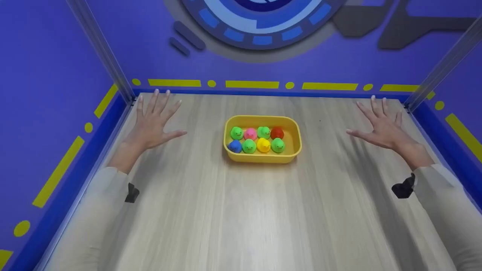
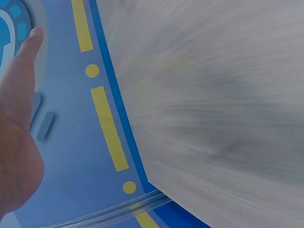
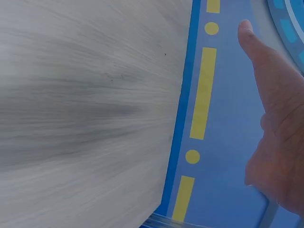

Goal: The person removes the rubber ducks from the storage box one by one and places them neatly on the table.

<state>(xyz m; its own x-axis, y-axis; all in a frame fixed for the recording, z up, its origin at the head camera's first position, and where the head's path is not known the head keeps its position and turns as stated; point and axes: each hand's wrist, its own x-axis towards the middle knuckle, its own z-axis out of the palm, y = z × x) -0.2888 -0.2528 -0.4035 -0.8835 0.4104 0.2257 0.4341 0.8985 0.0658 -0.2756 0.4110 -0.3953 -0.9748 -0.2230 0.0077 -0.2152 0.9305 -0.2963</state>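
A yellow rectangular tub (image 1: 260, 159) stands near the middle of the table, holding several small toy ducks in two rows. Among them are a pink duck (image 1: 250, 134), a red one (image 1: 277, 133), a blue one (image 1: 235, 146), a yellow one (image 1: 263, 145) and several green ones, such as the green duck (image 1: 278, 145) at the front right. Left of the tub, my left hand (image 1: 152, 122) is spread above the table with nothing in it. My right hand (image 1: 382, 126) is spread likewise on the other side. Each wrist view shows mainly that hand's thumb.
The wood-grain table (image 1: 260, 218) is enclosed by a blue back wall (image 1: 260, 69) and side walls with yellow markings. Metal posts (image 1: 109, 52) rise at the back corners. A dark piece sits at each sleeve cuff.
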